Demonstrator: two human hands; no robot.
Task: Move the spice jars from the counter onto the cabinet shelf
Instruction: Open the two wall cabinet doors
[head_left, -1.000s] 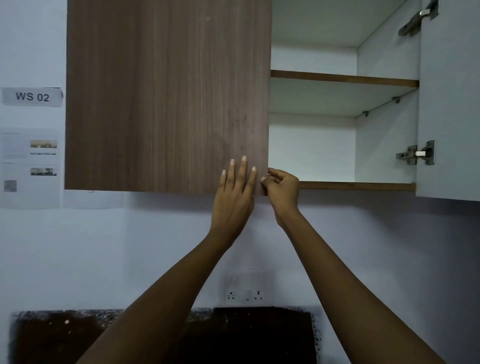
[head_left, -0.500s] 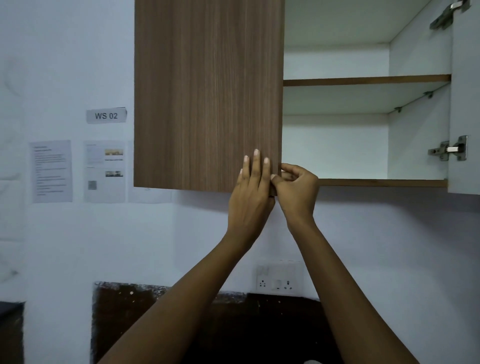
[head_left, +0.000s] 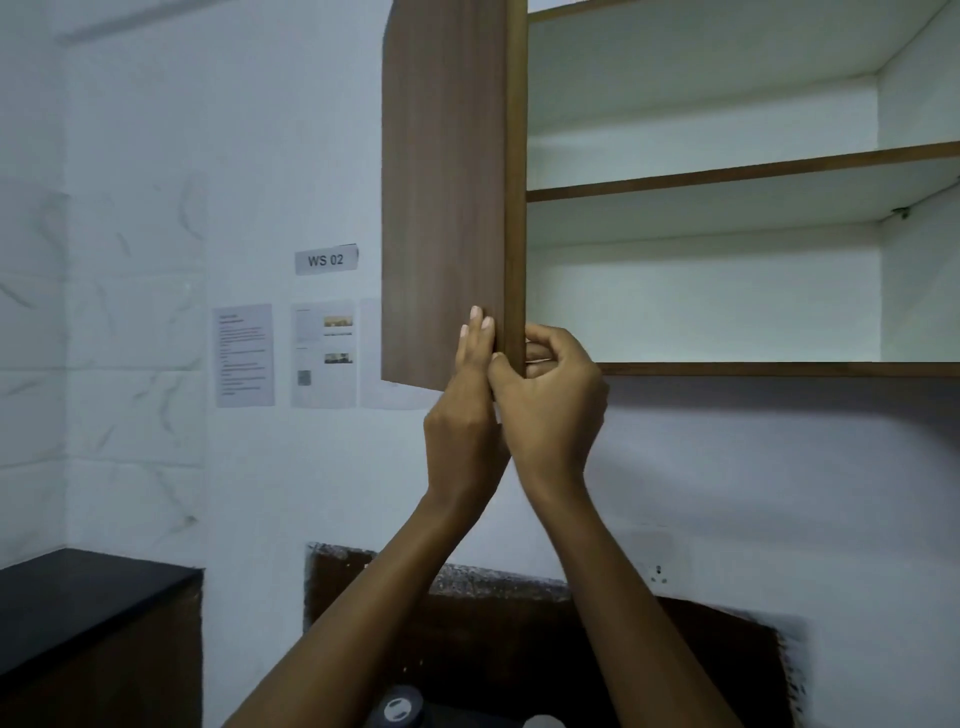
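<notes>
1. Nearest me, at the bottom edge of my view, a dark round cap (head_left: 397, 709) sits between my forearms. I cannot tell whether it tops a spice jar.
2. My left hand (head_left: 467, 410) lies against the face of the brown wood-grain cabinet door (head_left: 441, 182), near its lower corner. Its fingers (head_left: 475, 327) are straight, together and pointing up.
3. My right hand (head_left: 553, 405) touches the left one, with its fingers curled round that door's free edge.
4. The door stands partly open, its edge toward me.
5. Behind it, the wood-edged white cabinet shelf (head_left: 727, 176) crosses the white interior.
6. A black countertop (head_left: 78, 597) is at lower left.
7. Farthest, on the white wall, hang a grey "WS 02" label (head_left: 326, 259) and printed paper sheets (head_left: 244, 355).
</notes>
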